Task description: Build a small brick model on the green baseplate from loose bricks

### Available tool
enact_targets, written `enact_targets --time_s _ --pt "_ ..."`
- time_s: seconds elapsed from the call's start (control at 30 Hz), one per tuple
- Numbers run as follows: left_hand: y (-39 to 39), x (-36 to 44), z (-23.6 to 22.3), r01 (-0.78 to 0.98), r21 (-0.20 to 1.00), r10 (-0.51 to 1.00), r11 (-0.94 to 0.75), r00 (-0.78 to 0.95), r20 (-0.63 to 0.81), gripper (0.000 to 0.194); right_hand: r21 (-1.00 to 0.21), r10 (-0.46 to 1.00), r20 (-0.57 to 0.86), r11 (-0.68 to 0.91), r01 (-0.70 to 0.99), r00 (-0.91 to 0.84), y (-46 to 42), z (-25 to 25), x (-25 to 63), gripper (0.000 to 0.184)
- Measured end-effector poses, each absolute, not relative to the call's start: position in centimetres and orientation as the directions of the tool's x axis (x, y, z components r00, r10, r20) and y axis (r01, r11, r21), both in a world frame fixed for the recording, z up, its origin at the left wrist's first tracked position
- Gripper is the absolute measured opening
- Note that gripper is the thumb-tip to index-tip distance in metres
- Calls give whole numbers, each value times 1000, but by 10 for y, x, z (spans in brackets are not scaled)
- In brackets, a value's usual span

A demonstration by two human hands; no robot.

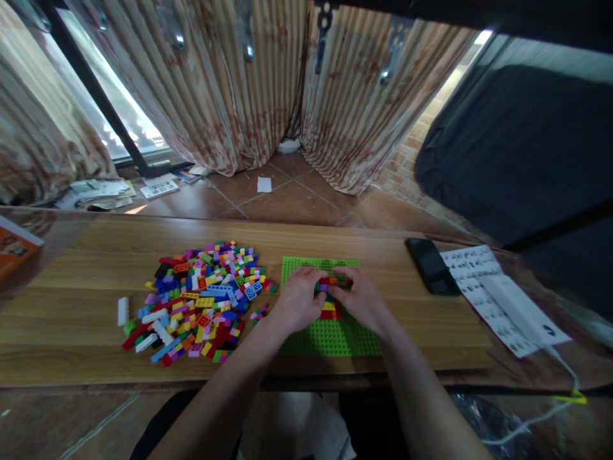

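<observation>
A green studded baseplate (330, 338) lies on the table in front of me. On its middle stands a small build of toy bricks (329, 306), with yellow and red showing below and orange-red and purple above. My left hand (301, 299) curls its fingers around the build's left side. From the right, my right hand (360, 299) pinches at the same bricks with thumb and forefinger. The fingertips partly hide the bricks, so which single brick each hand grips is unclear. Left of the baseplate spreads a large pile of mixed toy bricks (205, 303).
A wooden table (383, 246) carries everything. A black phone (433, 266) lies to the right, beside a white printed sheet (502, 297) with a cable near it. One white brick (123, 311) sits left of the pile. An orange box (16, 246) shows at the far left.
</observation>
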State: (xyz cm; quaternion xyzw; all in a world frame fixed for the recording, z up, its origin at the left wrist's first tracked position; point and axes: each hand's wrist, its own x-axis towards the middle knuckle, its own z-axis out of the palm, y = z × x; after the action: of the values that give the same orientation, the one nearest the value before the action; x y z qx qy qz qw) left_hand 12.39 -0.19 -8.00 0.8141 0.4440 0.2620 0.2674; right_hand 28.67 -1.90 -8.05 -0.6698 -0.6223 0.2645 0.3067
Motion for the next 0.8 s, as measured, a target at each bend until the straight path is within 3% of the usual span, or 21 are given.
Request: enact_targets --time_s 0.53,0.8 --pt "-2 128 -81 578 726 908 -371 391 153 31 -704 991 86 -10 710 99 -16 -82 278 29" --pt "1 123 -83 512 769 889 -383 429 158 33 -726 998 24 -25 687 62 -15 -84 285 31"
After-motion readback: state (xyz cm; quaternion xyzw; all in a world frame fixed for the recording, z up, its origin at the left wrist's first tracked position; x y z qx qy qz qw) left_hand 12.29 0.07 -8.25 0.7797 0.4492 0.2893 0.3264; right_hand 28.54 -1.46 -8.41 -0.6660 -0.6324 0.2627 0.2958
